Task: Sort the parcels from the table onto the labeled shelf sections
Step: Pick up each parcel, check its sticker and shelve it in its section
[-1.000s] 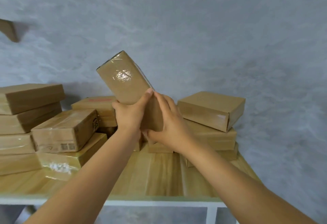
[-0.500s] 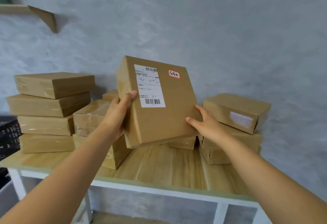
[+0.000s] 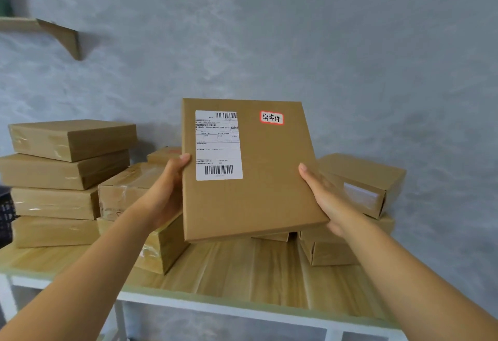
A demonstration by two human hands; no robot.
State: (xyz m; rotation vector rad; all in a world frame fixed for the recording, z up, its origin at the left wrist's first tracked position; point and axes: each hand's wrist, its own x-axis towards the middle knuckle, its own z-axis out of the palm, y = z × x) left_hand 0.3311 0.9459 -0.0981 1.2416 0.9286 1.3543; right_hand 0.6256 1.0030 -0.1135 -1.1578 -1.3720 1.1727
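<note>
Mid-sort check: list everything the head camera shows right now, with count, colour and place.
held parcel: one, brown, upright above the table, white shipping label and red-edged sticker facing the camera
stacked parcels: several, brown, in piles on the table's left, middle and right
table: one, light wood top, white frame
wall shelf: one, wooden, upper left
left hand: grips the parcel's left edge
right hand: supports its lower right edge

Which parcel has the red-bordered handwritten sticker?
The parcel held up between the left hand and the right hand. Its sticker sits top right, beside the white shipping label. No parcel on the table shows one.
</note>
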